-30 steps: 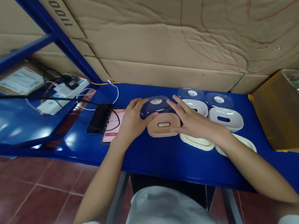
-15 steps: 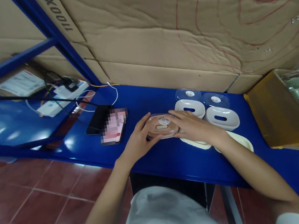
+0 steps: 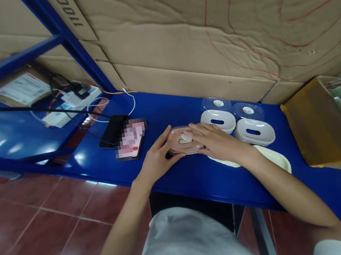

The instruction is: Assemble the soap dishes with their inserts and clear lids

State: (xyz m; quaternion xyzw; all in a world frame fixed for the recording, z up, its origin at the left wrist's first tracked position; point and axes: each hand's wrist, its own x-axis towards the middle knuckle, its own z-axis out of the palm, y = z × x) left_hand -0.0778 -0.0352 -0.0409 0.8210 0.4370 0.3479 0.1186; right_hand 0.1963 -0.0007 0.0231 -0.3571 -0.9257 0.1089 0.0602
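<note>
A pinkish-brown soap dish with a clear lid and a round white sticker rests on the blue shelf between my hands. My left hand grips its left end, thumb along the near side and fingers at the far side. Over the right end lies my right hand, fingers bent onto the lid and thumb at the near edge. To the right stand two white slotted soap trays, with two clear lids behind them. Cream-coloured trays lie in front, partly hidden by my right hand and forearm.
Left of my hands lie a phone with a pink screen and a black flat object. A white power strip with cables is farther left. An open cardboard box holds wrapped dishes at right. Cardboard lines the back.
My right hand's fingers have shifted slightly left and bent further over the lid. The dish stays between both hands. The camera view has tilted slightly.
</note>
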